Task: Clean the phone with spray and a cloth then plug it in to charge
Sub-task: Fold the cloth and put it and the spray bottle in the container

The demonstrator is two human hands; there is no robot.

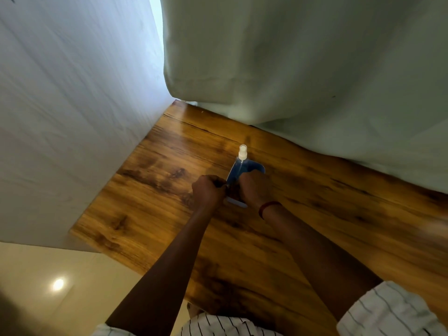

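From my seat both hands meet a little above the centre of the frame on the wooden worktop [150, 180]. The left hand [209, 189] is curled into a fist, its grip closed on something small I cannot make out. The right hand [254, 187], with a red band at the wrist, is pressed down over a blue cloth [244, 169], fingers folded into it, so that grip is closed on the cloth. Under the two hands a pale edge pokes out toward the lower side; I take that to be the phone [236, 202], lying flat on the worktop and mostly hidden by the hands and the cloth. The spray bottle [242, 152] stands upright just beyond the cloth, touching or almost touching its far edge; I can see its white nozzle and clear neck, but not how much liquid is in it. I judge that I am in the wiping step, or setting the cloth onto the phone for it. The next move calls for holding the phone steady with the left hand while the right rubs the cloth across it, keeping clear of the bottle so it does not tip. No cable or charger shows anywhere in view, so plugging in means finding it first. A curtain [315, 69] hangs across the upper right of the frame.
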